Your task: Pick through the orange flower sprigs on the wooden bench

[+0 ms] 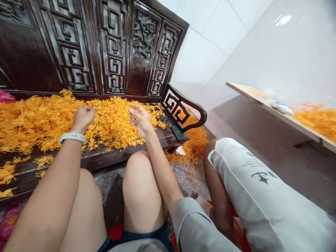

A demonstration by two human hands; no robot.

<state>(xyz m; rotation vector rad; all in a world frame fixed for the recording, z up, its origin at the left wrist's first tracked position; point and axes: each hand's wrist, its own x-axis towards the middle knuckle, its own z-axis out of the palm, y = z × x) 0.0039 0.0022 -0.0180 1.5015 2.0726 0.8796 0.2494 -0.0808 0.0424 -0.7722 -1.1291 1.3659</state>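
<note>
A thick heap of orange-yellow artificial flower pieces [49, 115] covers most of the dark wooden bench seat [105, 155]. Above its middle is my left hand [84, 117], a pale watch strap on the wrist; its fingers are pinched together, and anything between them is too small to make out. My right hand [141, 120] hovers over the heap's right part, fingers loosely bent and apart, with nothing visible in it. A gap separates the two hands.
A dark phone [177, 133] lies by the carved armrest [183, 108]. More orange pieces [193, 140] pile on the floor beyond. Another person's leg in light trousers [252, 189] is close at right. A wooden board [262, 105] carries further orange pieces. Pink flowers [6, 96] sit far left.
</note>
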